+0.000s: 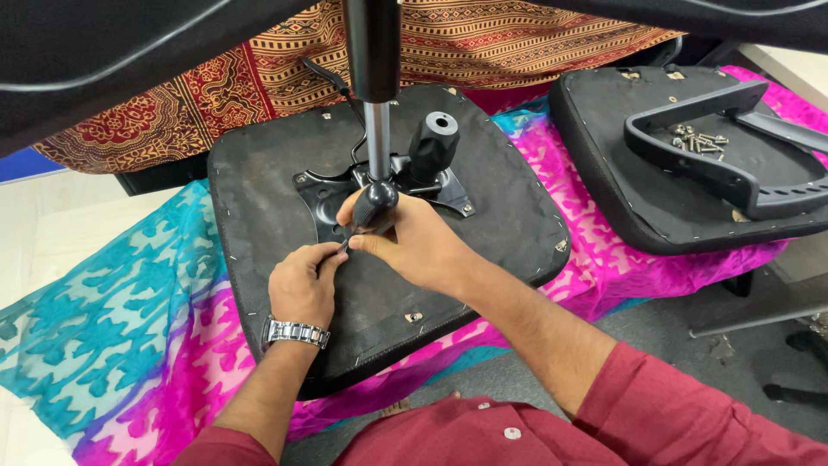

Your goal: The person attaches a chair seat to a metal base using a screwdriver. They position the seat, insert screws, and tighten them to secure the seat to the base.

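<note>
An upturned black chair seat (259, 198) lies on a pink and teal cloth (103, 293). A black metal mounting plate (315, 194) with a round socket (434, 142) is fixed at its middle. My right hand (423, 246) grips the black handle of a screwdriver (377, 205), which slants down and left toward the plate's near edge. My left hand (302, 289), with a metal wristwatch, pinches at the screwdriver's tip. The tip and whatever is under it are hidden by my fingers. A chrome rod (377, 138) with a black sleeve rises just behind the handle.
A second black cushion (604, 155) lies at the right with a black armrest (690, 155) and several loose screws (700, 142) on it. A brown patterned cloth (216, 86) hangs at the back. Grey floor and a chair-base leg (750, 319) are at the lower right.
</note>
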